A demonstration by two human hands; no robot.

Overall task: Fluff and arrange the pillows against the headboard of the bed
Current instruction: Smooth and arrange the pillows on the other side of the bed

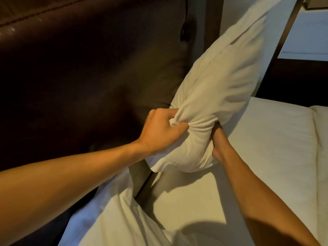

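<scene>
A white pillow (221,82) hangs lifted above the bed, its long body rising toward the upper right, close beside the dark padded headboard (79,68). My left hand (163,130) is clenched on a bunch of the pillowcase at the pillow's lower end. My right hand (219,141) presses into the same end from the right side, its fingers mostly hidden behind the fabric. Another white pillow (124,215) lies flat on the bed below my arms, next to the headboard.
The white bed sheet (266,148) spreads to the right, with a folded edge of bedding (321,157) at the far right. A dark frame post (287,32) and a pale panel (308,32) stand behind the bed at upper right.
</scene>
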